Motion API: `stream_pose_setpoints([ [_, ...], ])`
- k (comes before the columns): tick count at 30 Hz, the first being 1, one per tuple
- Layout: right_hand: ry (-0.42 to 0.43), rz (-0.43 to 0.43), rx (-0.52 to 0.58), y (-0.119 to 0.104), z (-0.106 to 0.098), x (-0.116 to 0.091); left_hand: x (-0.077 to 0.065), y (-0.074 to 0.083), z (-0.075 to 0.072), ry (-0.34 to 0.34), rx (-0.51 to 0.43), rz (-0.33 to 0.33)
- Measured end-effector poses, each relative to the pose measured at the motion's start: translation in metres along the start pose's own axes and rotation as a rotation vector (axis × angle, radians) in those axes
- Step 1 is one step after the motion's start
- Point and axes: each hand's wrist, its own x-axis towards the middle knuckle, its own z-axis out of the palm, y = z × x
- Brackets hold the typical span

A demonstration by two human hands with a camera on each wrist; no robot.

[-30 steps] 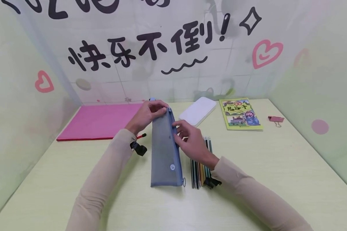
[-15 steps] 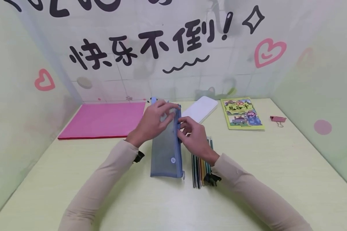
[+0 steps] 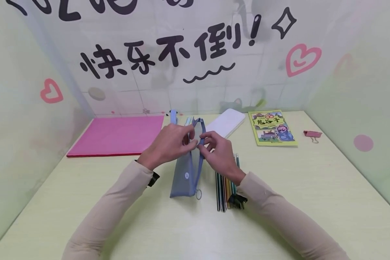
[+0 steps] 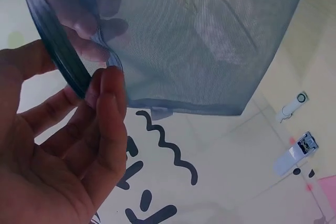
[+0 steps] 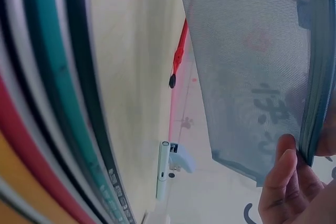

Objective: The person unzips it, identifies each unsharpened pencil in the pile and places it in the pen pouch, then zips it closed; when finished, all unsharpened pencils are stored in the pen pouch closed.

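Note:
A blue-grey mesh pencil pouch (image 3: 182, 177) is held up over the middle of the table, its zipped mouth spread apart. My left hand (image 3: 170, 144) pinches one zip edge near the far end. Opposite it, the thumb and fingers of my right hand (image 3: 218, 150) grip the other edge. A ring pull (image 3: 198, 194) hangs at the pouch's near corner. In the left wrist view the fingers of the left hand (image 4: 68, 135) close on the dark zip band, with other fingers showing through the mesh. Several pencils (image 3: 221, 193) lie below my right wrist, partly covered by it.
A pink folder (image 3: 117, 135) lies at the back left. Behind the pouch are a light-blue stapler (image 4: 298, 153) and a red pen (image 5: 179, 53). Farther right are a white case (image 3: 226, 122), a yellow comic booklet (image 3: 272, 129) and a pink binder clip (image 3: 312, 134).
My left hand has shifted from the pouch's far top corner down onto its zip edge. The mouth, flat before, now gapes between both hands. My right hand has moved only slightly.

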Motion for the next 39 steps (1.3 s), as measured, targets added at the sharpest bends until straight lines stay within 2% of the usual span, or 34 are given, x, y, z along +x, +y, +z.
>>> stream_pose_setpoints([
  [5,0.015,0.023,0.014,0.005,-0.007,0.001,-0.006,-0.003,-0.008,-0.024,0.022,-0.057],
  [9,0.013,0.051,0.017,0.012,-0.014,0.002,-0.011,-0.005,-0.017,-0.017,0.045,-0.109],
  [18,0.014,0.072,-0.042,0.026,-0.026,0.001,-0.019,-0.013,-0.034,0.066,0.173,-0.118],
  [21,-0.007,0.076,-0.046,0.027,-0.024,-0.001,-0.021,-0.015,-0.035,0.073,0.179,-0.108],
  [24,-0.041,0.083,-0.043,0.025,-0.02,-0.001,-0.022,-0.018,-0.033,0.054,0.098,-0.101],
  [30,-0.16,0.158,-0.027,0.02,-0.013,-0.001,-0.021,-0.026,-0.02,-0.052,-0.208,-0.123],
  [32,-0.203,0.187,-0.017,0.019,-0.013,0.0,-0.02,-0.029,-0.015,-0.077,-0.284,-0.131],
  [34,-0.242,0.212,0.007,0.018,-0.015,0.001,-0.019,-0.032,-0.01,-0.096,-0.339,-0.141],
  [39,-0.299,0.252,0.088,0.017,-0.023,0.006,-0.017,-0.037,-0.002,-0.12,-0.404,-0.151],
])
